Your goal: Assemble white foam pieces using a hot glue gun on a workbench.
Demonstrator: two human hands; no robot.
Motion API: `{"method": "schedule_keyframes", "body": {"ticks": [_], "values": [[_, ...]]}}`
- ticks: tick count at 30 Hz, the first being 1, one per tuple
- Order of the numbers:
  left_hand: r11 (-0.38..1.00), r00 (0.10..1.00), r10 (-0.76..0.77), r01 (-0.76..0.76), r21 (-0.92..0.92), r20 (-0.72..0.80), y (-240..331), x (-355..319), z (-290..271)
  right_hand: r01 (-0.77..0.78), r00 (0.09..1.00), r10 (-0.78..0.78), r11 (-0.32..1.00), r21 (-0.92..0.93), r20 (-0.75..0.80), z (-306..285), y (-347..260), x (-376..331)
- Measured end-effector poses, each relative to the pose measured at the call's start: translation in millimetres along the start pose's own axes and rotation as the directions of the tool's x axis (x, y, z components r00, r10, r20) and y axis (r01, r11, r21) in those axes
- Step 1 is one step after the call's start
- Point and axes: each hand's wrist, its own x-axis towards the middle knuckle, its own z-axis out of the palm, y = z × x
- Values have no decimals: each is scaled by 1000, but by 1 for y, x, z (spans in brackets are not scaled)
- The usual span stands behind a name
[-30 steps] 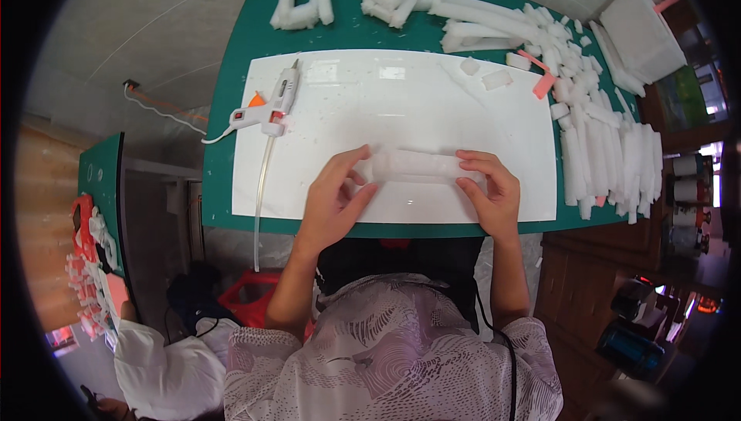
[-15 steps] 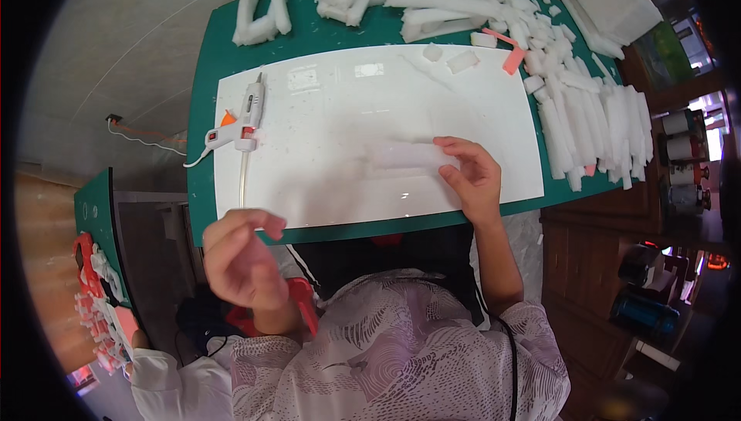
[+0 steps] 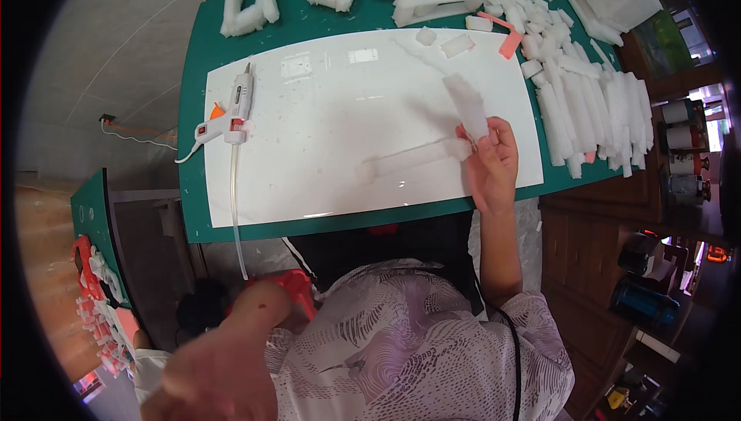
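My right hand [image 3: 494,166] is closed at the right side of the white board, its thumb and fingers pinching a white foam strip [image 3: 466,101] that tilts up and away. A second, longer foam strip [image 3: 413,162] runs left from the same fingertips, low over the board; whether the two strips are joined, I cannot tell. Off the table at the lower left, my left hand [image 3: 208,378] is a blur close to the camera, and its fingers cannot be made out. A white glue gun [image 3: 238,108] with an orange trigger lies on the board's left side.
The white board [image 3: 309,128] lies on a green table [image 3: 199,43]. Foam frames [image 3: 251,0] stand along the far edge. Foam strips and offcuts [image 3: 594,112] are heaped at the right, near a pink strip [image 3: 509,44]. A clear glue stick [image 3: 235,197] hangs over the near edge.
My left hand has dropped from the table's near edge toward the lower left. My right hand has shifted slightly right, and a foam strip in it now points up and away.
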Motion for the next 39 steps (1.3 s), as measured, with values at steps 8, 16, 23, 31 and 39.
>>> {"method": "schedule_keyframes", "body": {"ticks": [8, 16, 23, 31, 39], "values": [[998, 980, 47, -55, 34, 192, 12, 15, 9, 22, 1000, -23, 999, 48, 11, 9, -6, 2], [923, 888, -146, -36, 384, 435, 39, 32, -15, 64, 998, -63, 995, 73, -10, -6, -11, 3], [933, 901, -133, -26, 358, 412, 38, 28, -10, 33, 999, -32, 997, 75, -11, 1, -9, 1], [997, 943, -66, 46, 69, 325, 32, 27, -11, 30, 997, -26, 998, 61, -71, 7, -7, 2], [958, 912, -111, -7, 286, 394, 22, 18, 0, 26, 999, -24, 997, 66, -36, 13, -3, 3]]}}
